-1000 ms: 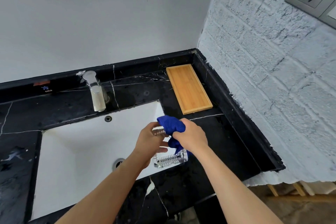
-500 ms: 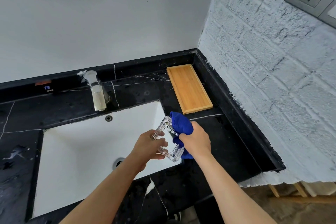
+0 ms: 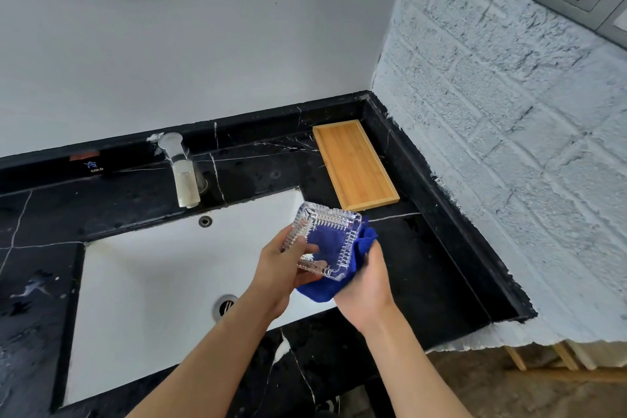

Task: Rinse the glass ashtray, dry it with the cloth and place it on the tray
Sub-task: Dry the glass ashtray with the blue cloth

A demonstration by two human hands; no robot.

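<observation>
**Ashtray in the left hand, tray up and to the right**

Fingers [image 3: 307, 249] of the left hand [image 3: 278, 271] were curled shut on the near-left edge of the glass ashtray [image 3: 327, 237], thumb over its rim, holding it tilted in the air above the right end of the white sink [image 3: 152, 268]. Just right of it, the right hand [image 3: 368, 285] was closed on the blue cloth [image 3: 363, 241], which was bunched behind and under the glass and showed dark through its square bottom. Drying looked to be the step in hand, and I judged it well along.

Farther right and away from the person lay the bamboo tray [image 3: 356, 163], bare on the black marble table [image 3: 424, 254], its long axis running away from the person beside the back corner. From the fingers the tray lay up and to the right, close past the ashtray's far corner. The right hand was nearer to it, but the left hand carried the glass, so the placing would likely mean a reach across.
</observation>
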